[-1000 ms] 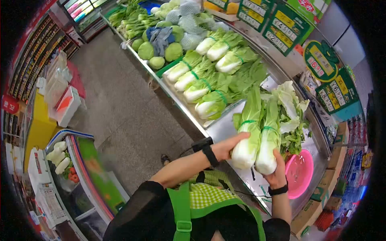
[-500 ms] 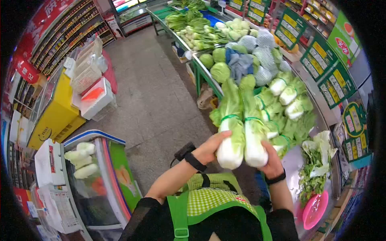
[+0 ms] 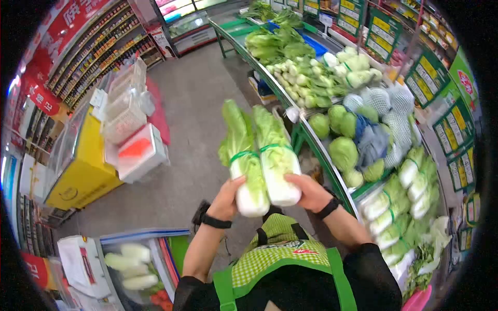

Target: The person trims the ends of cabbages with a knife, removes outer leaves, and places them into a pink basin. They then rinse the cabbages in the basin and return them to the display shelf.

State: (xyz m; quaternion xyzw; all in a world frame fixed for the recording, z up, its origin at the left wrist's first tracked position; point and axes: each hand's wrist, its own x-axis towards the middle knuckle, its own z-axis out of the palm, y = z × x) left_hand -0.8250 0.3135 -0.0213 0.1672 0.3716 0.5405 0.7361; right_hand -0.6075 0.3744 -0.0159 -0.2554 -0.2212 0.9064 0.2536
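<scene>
Left grip (image 3: pixel 226 201) clasps the left cabbage (image 3: pixel 248 168), right grip (image 3: pixel 311 194) the right cabbage (image 3: pixel 278 165).

the left chinese cabbage (image 3: pixel 252 194) and right chinese cabbage (image 3: pixel 280 181) have smooth, faintly shiny white stalks and crinkled, softer-looking leaves; their green bands (image 3: pixel 243 154) look like plastic. the checked apron (image 3: pixel 275 267) is matt woven cloth, the black sleeves (image 3: pixel 374 272) plain matt fabric, the wristbands (image 3: pixel 217 223) dull black. a crumpled blue-grey cloth (image 3: pixel 373 142) lies in rough folds near ribbed foam netting (image 3: pixel 399 124). the yellow freezer (image 3: pixel 83 181) has smooth, slightly glossy panels, the pink basin (image 3: pixel 419 299) is plastic, the price boards (image 3: pixel 381 36) flat and smooth, the grey floor (image 3: pixel 192 103) matt and stone-like.
</scene>
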